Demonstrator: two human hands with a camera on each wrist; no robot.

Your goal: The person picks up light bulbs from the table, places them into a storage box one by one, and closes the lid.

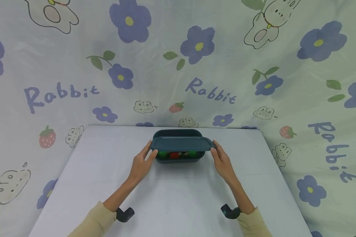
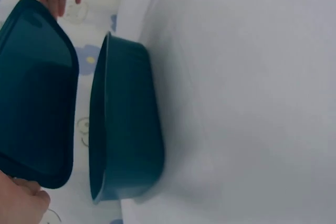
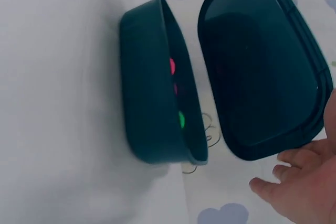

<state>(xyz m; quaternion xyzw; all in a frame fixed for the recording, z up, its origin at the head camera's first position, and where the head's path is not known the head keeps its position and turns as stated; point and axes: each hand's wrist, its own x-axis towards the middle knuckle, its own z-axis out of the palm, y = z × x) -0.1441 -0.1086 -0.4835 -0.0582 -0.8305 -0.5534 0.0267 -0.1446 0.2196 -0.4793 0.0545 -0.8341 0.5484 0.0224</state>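
Observation:
A dark teal lid point(image 1: 182, 144) is held up above a matching teal box point(image 1: 178, 132) by both hands, one at each end. My left hand point(image 1: 141, 166) grips the lid's left end between thumb and fingers. At the opposite end my right hand point(image 1: 223, 162) pinches the lid, thumb on the near side. Below the lid's near edge, red and green items point(image 1: 175, 155) show inside the box; their kind cannot be made out. In both wrist views the lid point(image 3: 262, 66) hangs tilted and apart from the box point(image 2: 131, 124).
The box stands near the back edge of a white-covered table point(image 1: 181, 197). Behind and beside the table hangs a cloth point(image 1: 157, 72) printed with flowers, rabbits and lettering. A dark device point(image 1: 125, 214) is strapped to the left wrist, another device point(image 1: 229, 211) to the right.

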